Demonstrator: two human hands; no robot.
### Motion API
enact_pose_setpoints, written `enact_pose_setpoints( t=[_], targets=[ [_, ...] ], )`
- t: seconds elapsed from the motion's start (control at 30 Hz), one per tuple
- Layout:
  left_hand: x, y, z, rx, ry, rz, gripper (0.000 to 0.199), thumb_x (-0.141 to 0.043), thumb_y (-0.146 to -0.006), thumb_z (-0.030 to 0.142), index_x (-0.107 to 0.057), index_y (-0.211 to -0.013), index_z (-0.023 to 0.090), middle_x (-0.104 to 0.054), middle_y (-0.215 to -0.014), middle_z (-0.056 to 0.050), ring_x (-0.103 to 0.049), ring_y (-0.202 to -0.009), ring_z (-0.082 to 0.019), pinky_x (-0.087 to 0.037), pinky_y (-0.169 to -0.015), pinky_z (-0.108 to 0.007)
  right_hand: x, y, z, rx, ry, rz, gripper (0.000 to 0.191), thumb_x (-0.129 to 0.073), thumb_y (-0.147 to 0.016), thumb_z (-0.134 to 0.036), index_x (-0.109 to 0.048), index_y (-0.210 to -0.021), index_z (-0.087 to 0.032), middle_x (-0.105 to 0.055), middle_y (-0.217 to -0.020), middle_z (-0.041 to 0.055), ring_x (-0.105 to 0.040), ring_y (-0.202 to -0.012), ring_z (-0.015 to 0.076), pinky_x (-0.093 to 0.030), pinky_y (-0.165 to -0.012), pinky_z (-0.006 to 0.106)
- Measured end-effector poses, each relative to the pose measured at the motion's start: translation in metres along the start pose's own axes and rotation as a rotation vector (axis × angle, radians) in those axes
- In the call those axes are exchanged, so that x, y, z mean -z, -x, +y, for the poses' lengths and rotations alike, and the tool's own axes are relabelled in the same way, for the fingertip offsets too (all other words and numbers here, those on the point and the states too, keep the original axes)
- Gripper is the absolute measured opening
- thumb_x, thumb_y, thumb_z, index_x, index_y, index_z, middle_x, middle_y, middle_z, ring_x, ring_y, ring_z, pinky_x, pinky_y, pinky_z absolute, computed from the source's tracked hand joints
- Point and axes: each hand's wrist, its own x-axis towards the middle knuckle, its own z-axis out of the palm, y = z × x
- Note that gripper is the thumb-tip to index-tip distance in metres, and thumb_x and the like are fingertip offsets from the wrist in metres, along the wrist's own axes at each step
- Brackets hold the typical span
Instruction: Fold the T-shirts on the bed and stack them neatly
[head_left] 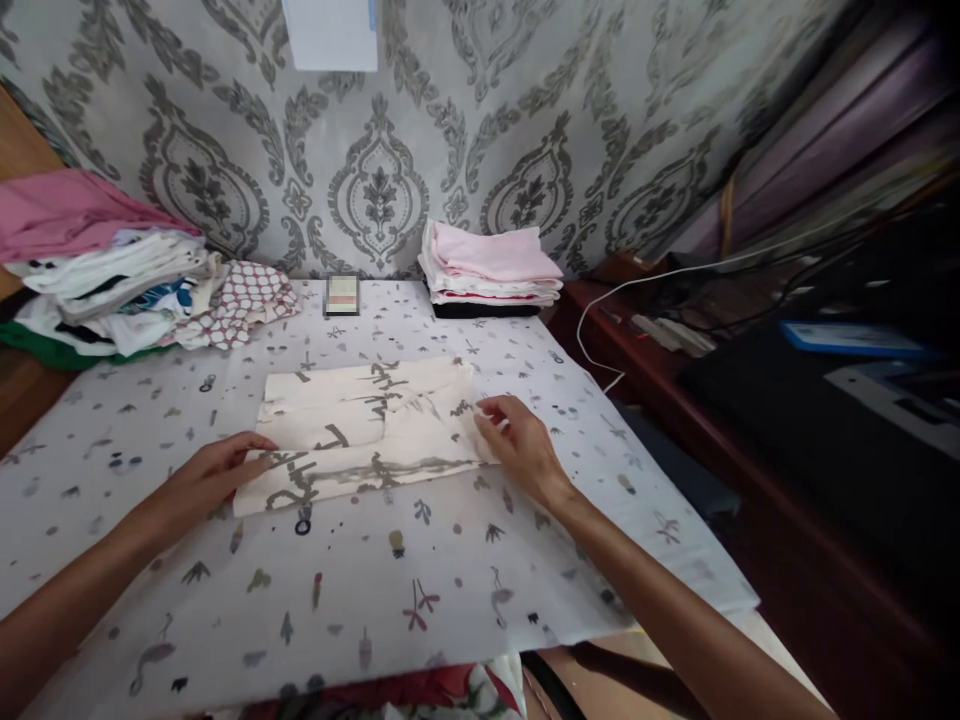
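A cream cloth [352,430] with dark lettering lies partly folded on the patterned table cover [322,600], its near edge turned over in a long strip. My left hand [225,468] pinches the left end of that strip between thumb and fingers. At the opposite end, my right hand [517,440] has its thumb and fingertips closed on the cloth's right edge. Small wrinkles show in the middle of the cloth.
A loose heap of clothes [127,280] stands at the back left. Folded pink and white clothes [491,265] are stacked at the back, near a small blurred box [342,296]. Along the right runs a dark red desk [637,350] with a white cable [675,272].
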Motion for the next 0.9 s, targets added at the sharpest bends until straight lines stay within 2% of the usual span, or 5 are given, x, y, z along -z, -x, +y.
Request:
enact_pose_setpoints(
  t=[0.17, 0.23, 0.37, 0.6, 0.9],
  targets=[
    [-0.011, 0.007, 0.012, 0.058, 0.022, 0.061, 0.058, -0.059, -0.074, 0.074, -0.066, -0.105, 0.026, -0.035, -0.055, 0.005, -0.035, -0.047, -0.015, -0.020, -0.046, -0.025, 0.002, -0.020, 0.001, -0.069, 0.277, -0.153, 0.036, -0.036, -0.096, -0.042, -0.053, -0.070, -0.022, -0.061, -0.071, 0.0028, -0.054, -0.069, 0.0184, -0.039, -0.065, 0.031],
    [-0.014, 0.009, 0.014, 0.055, 0.019, 0.066, 0.056, -0.057, -0.075, 0.072, -0.065, -0.105, 0.025, -0.032, -0.055, 0.005, -0.032, -0.046, -0.015, -0.018, -0.047, -0.026, 0.000, -0.023, 0.000, -0.099, 0.324, -0.172, 0.037, -0.040, -0.095, -0.045, -0.049, -0.066, -0.023, -0.061, -0.068, 0.0019, -0.053, -0.066, 0.0177, -0.037, -0.063, 0.030],
    [-0.015, 0.006, 0.009, -0.015, -0.052, 0.111, 0.053, -0.052, -0.078, 0.070, -0.065, -0.104, 0.025, -0.028, -0.056, 0.005, -0.033, -0.049, -0.016, -0.019, -0.049, -0.027, -0.004, -0.022, -0.003, -0.136, 0.347, -0.174, 0.024, -0.057, -0.084, -0.036, -0.052, -0.065, -0.022, -0.064, -0.069, 0.0003, -0.054, -0.064, 0.0160, -0.036, -0.060, 0.028],
    [-0.014, -0.007, -0.006, -0.102, -0.220, 0.122, 0.053, -0.046, -0.081, 0.069, -0.063, -0.103, 0.024, -0.034, -0.058, 0.005, -0.039, -0.051, -0.017, -0.027, -0.052, -0.027, -0.007, -0.029, 0.000, -0.145, 0.356, -0.176, 0.019, -0.058, -0.082, -0.034, -0.059, -0.067, -0.022, -0.065, -0.069, 0.0001, -0.057, -0.066, 0.0169, -0.036, -0.060, 0.028],
    [-0.019, 0.003, 0.006, -0.133, -0.445, 0.203, 0.044, -0.038, -0.091, 0.057, -0.056, -0.113, 0.025, -0.038, -0.052, 0.007, -0.047, -0.051, -0.019, -0.028, -0.053, -0.026, -0.011, -0.027, 0.005, -0.113, 0.341, -0.088, 0.017, -0.058, -0.082, -0.033, -0.061, -0.069, -0.022, -0.066, -0.068, 0.0003, -0.058, -0.066, 0.0176, -0.037, -0.062, 0.028]
  ],
)
